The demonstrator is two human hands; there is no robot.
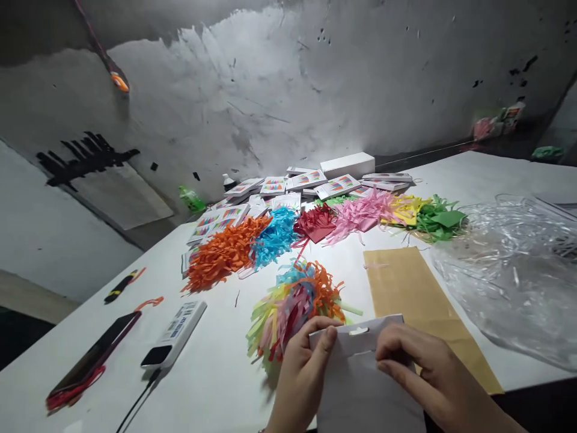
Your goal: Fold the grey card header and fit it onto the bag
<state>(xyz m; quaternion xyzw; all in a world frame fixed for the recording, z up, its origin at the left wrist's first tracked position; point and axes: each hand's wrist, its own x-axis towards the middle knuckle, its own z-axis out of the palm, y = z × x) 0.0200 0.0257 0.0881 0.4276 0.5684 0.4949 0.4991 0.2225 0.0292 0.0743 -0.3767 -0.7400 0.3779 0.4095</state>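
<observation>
Both hands are working at the slotted end of a flat white cardboard box (pixel 360 388), apparently partway through a batch.
The box is sitting low at the near side of the white tabletop (pixel 225 373), its contents not showing; the left hand's (pixel 306 367) grip is pinching its upper left edge, while the right hand's (pixel 419 367) thumb and forefinger are closing near the slit, whether on card I cannot tell. Printed white boxes (pixel 273 185) are lying piled at the back, seemingly finished; a multicoloured fringed-paper bundle (pixel 300 307) and single-colour fringed-paper heaps (pixel 225 252) are lying loose, probably left to handle.
</observation>
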